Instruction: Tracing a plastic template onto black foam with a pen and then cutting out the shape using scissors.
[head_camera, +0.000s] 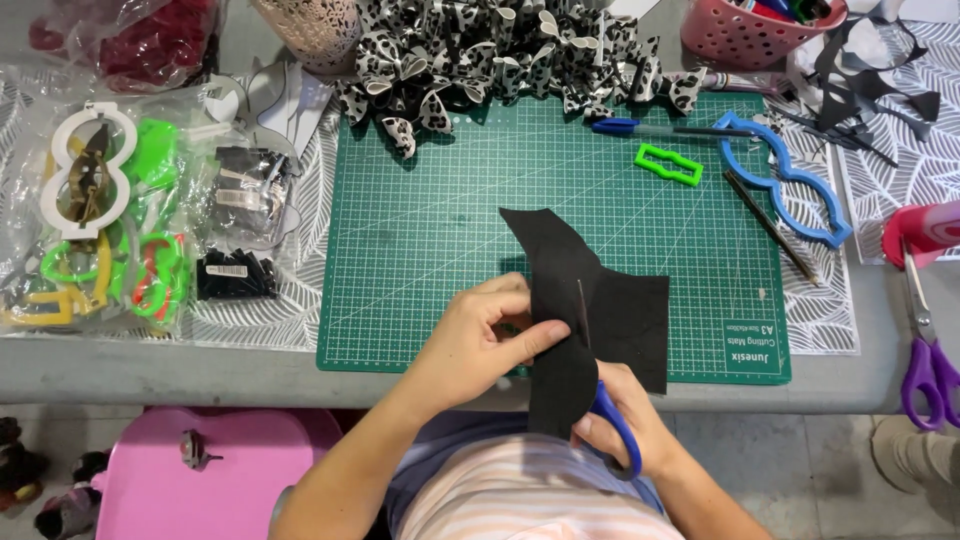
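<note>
Black felt (560, 300), a thin soft sheet, hangs over the near edge of the green cutting mat (420, 250). Its long axis runs away from the person, the curved tip pointing toward the pile of spotted bows (500, 50) at the far side, with a squarer flap spreading to the right. It looks light and floppy, likely to sag and fold wherever it is not supported, so a pinch close beside the cut line seems the best place to hold it. The left hand (480, 335) does just that, thumb and fingers closed on the felt's left edge near the middle. The right hand (625, 425), below and partly hidden by the felt, is closed through the blue handles of the scissors (600, 400), whose blades rise upward through the sheet. How far the blades are parted I cannot tell. A blue bow template (790, 185), a small green one (668, 165) and a pen (640, 127) lie on the mat's far right.
</note>
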